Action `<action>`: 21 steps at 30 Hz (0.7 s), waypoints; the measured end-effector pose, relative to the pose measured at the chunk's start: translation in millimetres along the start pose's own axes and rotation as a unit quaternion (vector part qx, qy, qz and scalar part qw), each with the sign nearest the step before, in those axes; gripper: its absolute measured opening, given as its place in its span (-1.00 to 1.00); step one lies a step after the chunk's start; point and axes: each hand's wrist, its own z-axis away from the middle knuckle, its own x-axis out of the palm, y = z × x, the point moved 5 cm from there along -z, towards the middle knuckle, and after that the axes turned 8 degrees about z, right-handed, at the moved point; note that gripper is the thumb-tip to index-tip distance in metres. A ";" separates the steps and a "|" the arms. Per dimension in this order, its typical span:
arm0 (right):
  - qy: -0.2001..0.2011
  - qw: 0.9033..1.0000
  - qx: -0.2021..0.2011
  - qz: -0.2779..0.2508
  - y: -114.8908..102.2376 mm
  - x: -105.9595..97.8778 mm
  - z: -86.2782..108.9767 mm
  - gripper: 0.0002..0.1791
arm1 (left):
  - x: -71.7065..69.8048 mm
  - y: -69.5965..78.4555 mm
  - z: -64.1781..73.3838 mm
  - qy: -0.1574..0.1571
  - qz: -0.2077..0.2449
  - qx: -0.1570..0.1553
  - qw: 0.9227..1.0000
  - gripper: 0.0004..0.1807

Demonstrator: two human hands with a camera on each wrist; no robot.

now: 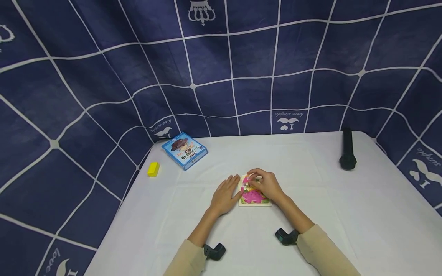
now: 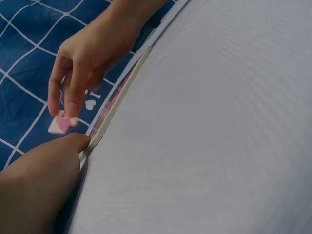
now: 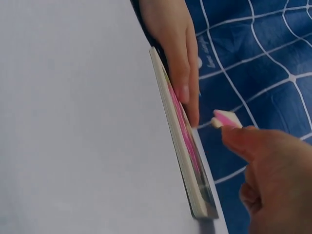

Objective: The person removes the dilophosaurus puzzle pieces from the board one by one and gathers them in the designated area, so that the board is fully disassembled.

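Observation:
A small jigsaw puzzle [image 1: 253, 197] with a pink picture and a pale frame lies flat on the white table. My left hand [image 1: 223, 197] lies along its left side, fingers extended, with the thumb touching the frame's edge. Over the upper part of the puzzle, my right hand [image 1: 268, 186] pinches a puzzle piece between thumb and fingers. In the right wrist view this puzzle piece [image 3: 227, 118] is pink and off-white with a rounded knob, held above the board. The left wrist view also shows the puzzle piece [image 2: 59, 124] raised. My right hand hides part of the puzzle's upper right.
A blue illustrated box [image 1: 184, 150] lies at the table's back left, with a yellow block [image 1: 153, 169] beside it. Far right on the table [image 1: 345, 214] is a black microphone-shaped object [image 1: 347, 151]. A dark blue gridded curtain [image 1: 252, 92] borders the table.

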 end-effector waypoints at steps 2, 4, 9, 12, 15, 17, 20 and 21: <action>0.014 1.000 0.004 -0.001 -1.2 -9.2 0.2 -0.68 | 0.7 1.4 -0.7 -0.002 0.006 -0.001 1.000 -0.33; 0.031 0.999 0.006 0.003 -2.2 -19.6 1.0 -0.67 | 1.1 2.6 -1.3 -0.004 0.009 -0.002 1.000 -0.33; 0.061 0.998 0.012 0.007 2.6 -45.5 8.6 -0.65 | 0.6 3.6 -1.1 -0.004 0.003 -0.003 1.000 -0.33; 0.071 0.997 0.025 0.015 13.4 -59.3 16.4 -0.65 | -0.9 3.5 -0.2 0.001 0.001 0.001 1.000 -0.33; 0.083 0.995 0.045 0.023 25.5 -72.3 24.6 -0.65 | -2.2 3.4 0.7 0.005 0.004 0.006 1.000 -0.33; 0.088 0.994 0.056 0.019 32.7 -79.2 29.2 -0.66 | -2.3 3.0 0.9 0.006 0.006 0.007 1.000 -0.33; 0.083 0.993 0.078 0.011 41.4 -84.2 34.1 -0.67 | -1.4 1.9 1.0 0.006 0.004 0.007 1.000 -0.33; 0.078 0.993 0.085 0.009 44.0 -84.4 35.1 -0.67 | -1.1 1.6 1.1 0.007 0.003 0.007 1.000 -0.33</action>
